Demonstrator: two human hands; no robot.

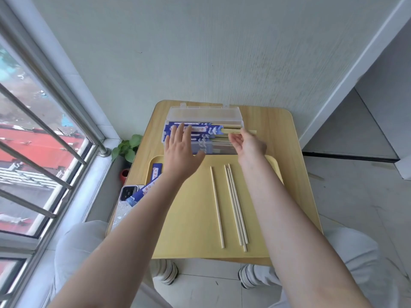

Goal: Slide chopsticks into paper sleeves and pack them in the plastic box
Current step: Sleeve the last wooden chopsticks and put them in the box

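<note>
Clear plastic box (204, 114) holds blue-sleeved chopsticks (200, 130); left hand (180, 150) lies flat on them, fingers straight. Right hand (248, 144) at the box's right end pinches one pair's bare tips. Loose chopsticks (233, 205) lie nearer than the box.

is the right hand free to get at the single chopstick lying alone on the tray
Probably not yet. The right hand is up at the plastic box, its grip on chopstick ends there. Nothing lies on the lone chopstick on the tray; once the hand lets go, the way looks open.

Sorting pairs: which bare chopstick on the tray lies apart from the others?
The leftmost chopstick; it lies alone, while the other three lie bunched together to its right.
</note>
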